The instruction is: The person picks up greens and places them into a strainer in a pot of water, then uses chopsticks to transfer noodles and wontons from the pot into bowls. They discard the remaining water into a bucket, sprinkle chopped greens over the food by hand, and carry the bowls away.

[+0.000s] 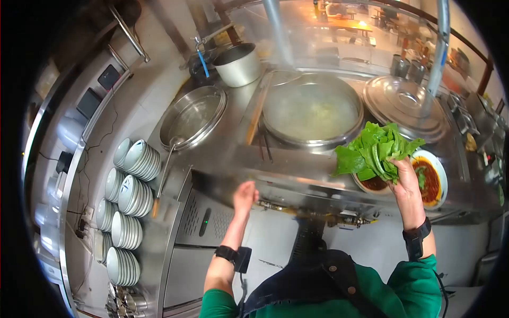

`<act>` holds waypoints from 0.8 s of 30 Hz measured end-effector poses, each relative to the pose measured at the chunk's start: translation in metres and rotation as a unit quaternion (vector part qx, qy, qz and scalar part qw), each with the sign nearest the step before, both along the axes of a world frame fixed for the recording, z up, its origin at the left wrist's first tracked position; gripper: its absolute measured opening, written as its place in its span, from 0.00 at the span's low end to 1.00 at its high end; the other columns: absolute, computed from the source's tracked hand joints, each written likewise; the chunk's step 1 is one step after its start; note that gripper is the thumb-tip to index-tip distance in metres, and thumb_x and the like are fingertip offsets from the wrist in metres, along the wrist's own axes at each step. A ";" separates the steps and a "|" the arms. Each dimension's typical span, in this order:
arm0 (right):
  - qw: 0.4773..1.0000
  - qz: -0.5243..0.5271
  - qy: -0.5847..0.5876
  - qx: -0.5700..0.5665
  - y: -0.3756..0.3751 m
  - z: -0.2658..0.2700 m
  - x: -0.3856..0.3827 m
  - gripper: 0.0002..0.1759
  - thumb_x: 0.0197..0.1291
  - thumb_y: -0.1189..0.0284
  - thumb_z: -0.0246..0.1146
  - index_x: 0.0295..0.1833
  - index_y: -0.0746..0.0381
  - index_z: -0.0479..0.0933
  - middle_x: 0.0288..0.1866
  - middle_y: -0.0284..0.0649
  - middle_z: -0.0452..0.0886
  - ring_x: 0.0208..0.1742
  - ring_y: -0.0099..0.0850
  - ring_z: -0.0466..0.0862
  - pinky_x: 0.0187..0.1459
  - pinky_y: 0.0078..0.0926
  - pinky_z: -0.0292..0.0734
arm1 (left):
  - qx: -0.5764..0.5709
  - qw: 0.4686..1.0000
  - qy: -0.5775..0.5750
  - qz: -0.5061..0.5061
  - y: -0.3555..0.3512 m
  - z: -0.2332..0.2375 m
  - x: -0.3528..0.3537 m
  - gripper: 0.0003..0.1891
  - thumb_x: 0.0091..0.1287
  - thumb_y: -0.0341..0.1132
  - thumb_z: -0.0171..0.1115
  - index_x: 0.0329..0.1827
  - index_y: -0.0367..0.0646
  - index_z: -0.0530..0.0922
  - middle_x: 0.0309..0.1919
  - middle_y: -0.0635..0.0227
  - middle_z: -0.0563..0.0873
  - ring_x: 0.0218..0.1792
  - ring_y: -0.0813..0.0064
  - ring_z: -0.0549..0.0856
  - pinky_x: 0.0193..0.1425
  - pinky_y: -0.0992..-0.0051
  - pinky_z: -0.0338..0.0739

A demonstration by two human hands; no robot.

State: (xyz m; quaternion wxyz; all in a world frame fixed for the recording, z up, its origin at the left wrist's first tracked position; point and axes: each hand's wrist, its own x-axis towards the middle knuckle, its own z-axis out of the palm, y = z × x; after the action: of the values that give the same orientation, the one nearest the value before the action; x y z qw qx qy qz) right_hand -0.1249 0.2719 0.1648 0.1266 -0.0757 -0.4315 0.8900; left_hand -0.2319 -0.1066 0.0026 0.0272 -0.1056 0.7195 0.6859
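Note:
A bunch of green leafy vegetables (374,151) is gripped in my right hand (405,180), above the front right of the stove counter. Right beside that hand is a white bowl of red broth (432,180) with some green in it. A second bowl of dark red sauce (374,184) is partly covered by the leaves. My left hand (245,197) hangs in front of the counter edge with its fingers curled in, and I see nothing in it. Behind both hands a large round pot (313,108) of steaming, cloudy liquid is set into the counter.
A metal lid (405,106) lies right of the pot. To the left are a round basin (193,117), a ladle (164,177) with a wooden handle and a deep saucepan (237,63). Several stacks of white bowls (127,230) stand far left. Chopsticks (265,143) lie before the pot.

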 end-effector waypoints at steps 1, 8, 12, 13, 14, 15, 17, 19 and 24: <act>1.000 0.006 -0.006 0.003 -0.003 0.000 -0.019 0.21 0.48 0.82 0.56 0.52 0.65 0.67 0.46 0.38 0.75 0.44 0.29 0.78 0.45 0.26 0.75 | 0.008 0.999 0.033 0.019 -0.008 -0.009 -0.025 0.08 0.64 0.33 0.54 0.41 0.40 0.76 0.25 0.70 0.80 0.24 0.83 0.77 0.28 0.84 0.73; 0.999 -0.031 -0.031 -0.007 -0.046 -0.013 -0.115 0.22 0.48 0.81 0.57 0.53 0.62 0.66 0.47 0.38 0.74 0.45 0.30 0.77 0.43 0.28 0.76 | -0.292 0.926 0.237 -0.020 -0.037 -0.049 -0.192 0.14 0.58 0.38 0.60 0.44 0.40 0.77 0.31 0.62 0.83 0.34 0.72 0.82 0.39 0.75 0.75; 0.988 -0.124 -0.091 0.004 -0.076 -0.033 -0.132 0.21 0.49 0.81 0.57 0.51 0.61 0.66 0.45 0.38 0.76 0.42 0.31 0.79 0.41 0.28 0.77 | -0.366 0.889 0.244 -0.123 -0.022 -0.072 -0.286 0.22 0.56 0.37 0.58 0.54 0.38 0.70 0.49 0.52 0.76 0.51 0.54 0.74 0.54 0.65 0.67; 0.980 -0.158 -0.122 -0.023 -0.087 -0.033 -0.135 0.21 0.49 0.80 0.58 0.51 0.61 0.66 0.42 0.38 0.77 0.39 0.31 0.80 0.40 0.28 0.78 | -0.353 0.893 0.218 -0.175 -0.017 -0.073 -0.297 0.25 0.55 0.36 0.57 0.56 0.38 0.68 0.51 0.51 0.75 0.54 0.53 0.71 0.57 0.65 0.66; 0.978 -0.160 -0.129 -0.035 -0.089 -0.046 -0.139 0.22 0.47 0.78 0.59 0.52 0.62 0.68 0.44 0.37 0.77 0.41 0.30 0.80 0.40 0.27 0.78 | -0.392 0.868 0.212 -0.220 -0.016 -0.071 -0.305 0.27 0.53 0.35 0.58 0.58 0.39 0.66 0.52 0.50 0.74 0.55 0.53 0.71 0.57 0.65 0.65; 0.983 -0.140 -0.107 -0.059 -0.104 -0.035 -0.143 0.21 0.47 0.81 0.58 0.51 0.64 0.68 0.44 0.39 0.77 0.41 0.31 0.80 0.41 0.27 0.79 | -0.433 0.835 0.211 -0.265 -0.015 -0.065 -0.311 0.29 0.52 0.34 0.58 0.59 0.39 0.65 0.53 0.50 0.72 0.56 0.53 0.70 0.58 0.65 0.64; 0.979 -0.153 -0.122 -0.057 -0.122 -0.026 -0.149 0.19 0.49 0.84 0.57 0.49 0.67 0.68 0.43 0.43 0.77 0.41 0.32 0.80 0.43 0.29 0.79 | -0.308 0.915 0.124 -0.230 -0.003 -0.062 -0.320 0.32 0.48 0.31 0.58 0.60 0.40 0.63 0.56 0.52 0.70 0.56 0.55 0.70 0.59 0.65 0.63; 0.978 -0.167 -0.109 -0.064 -0.134 -0.021 -0.155 0.18 0.49 0.83 0.58 0.48 0.68 0.69 0.43 0.44 0.77 0.41 0.33 0.80 0.44 0.28 0.78 | -0.344 0.901 0.172 -0.200 0.005 -0.037 -0.305 0.31 0.48 0.28 0.56 0.60 0.39 0.63 0.55 0.54 0.70 0.56 0.57 0.71 0.58 0.67 0.64; 0.973 -0.212 -0.062 -0.068 -0.137 -0.033 -0.167 0.17 0.49 0.81 0.59 0.48 0.68 0.70 0.43 0.43 0.78 0.40 0.29 0.80 0.44 0.24 0.76 | -0.181 0.959 0.136 -0.171 -0.011 -0.055 -0.339 0.30 0.49 0.24 0.51 0.60 0.37 0.62 0.51 0.55 0.73 0.50 0.63 0.74 0.55 0.72 0.66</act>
State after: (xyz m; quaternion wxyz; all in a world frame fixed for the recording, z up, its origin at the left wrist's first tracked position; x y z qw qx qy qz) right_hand -0.2922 0.1345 0.1321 0.2796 -0.2288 -0.3508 0.8639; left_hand -0.5712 -0.1172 -0.0521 0.0264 0.1096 0.8359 0.5372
